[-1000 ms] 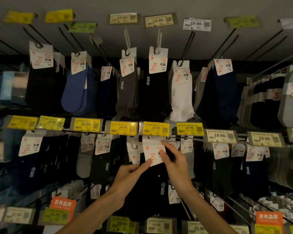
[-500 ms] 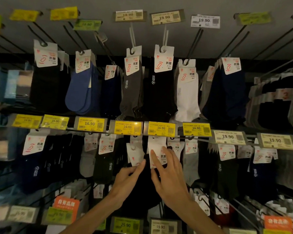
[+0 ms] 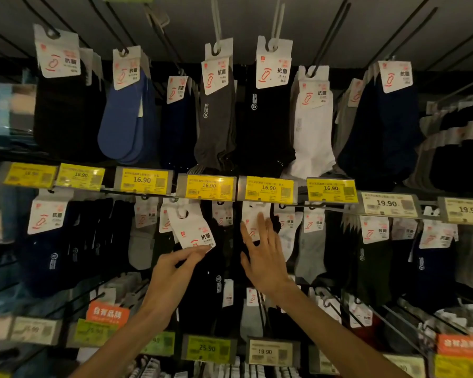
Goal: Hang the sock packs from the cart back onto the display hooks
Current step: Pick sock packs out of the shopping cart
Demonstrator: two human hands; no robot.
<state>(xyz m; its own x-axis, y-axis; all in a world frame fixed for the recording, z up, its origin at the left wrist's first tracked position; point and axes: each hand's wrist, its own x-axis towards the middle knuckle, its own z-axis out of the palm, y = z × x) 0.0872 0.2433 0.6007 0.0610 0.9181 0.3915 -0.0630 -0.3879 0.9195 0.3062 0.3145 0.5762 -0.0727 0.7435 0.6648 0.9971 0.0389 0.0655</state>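
Note:
A black sock pack with a tilted white header card [image 3: 191, 231] hangs in the middle row, under the yellow 16.90 tag [image 3: 208, 186]. My left hand [image 3: 175, 271] pinches that card's lower edge between thumb and forefinger. One hook to the right, my right hand [image 3: 262, 257] lies with straight, spread fingers on another black pack's white card [image 3: 253, 214], below the tag [image 3: 268, 188]. The hooks themselves are hidden behind the price tags. The cart is out of view.
Rows of sock packs fill the wall: grey [image 3: 216, 118], black [image 3: 268, 118] and white [image 3: 311, 126] ones above, more to both sides. Long hook rods [image 3: 328, 36] jut out overhead. Lower price tags [image 3: 208, 347] and packs sit beneath my forearms.
My right hand let go of the black pack's card and now lies flat on it. My left hand shifted to the neighbouring pack on the left and tilted its card. The view moved closer.

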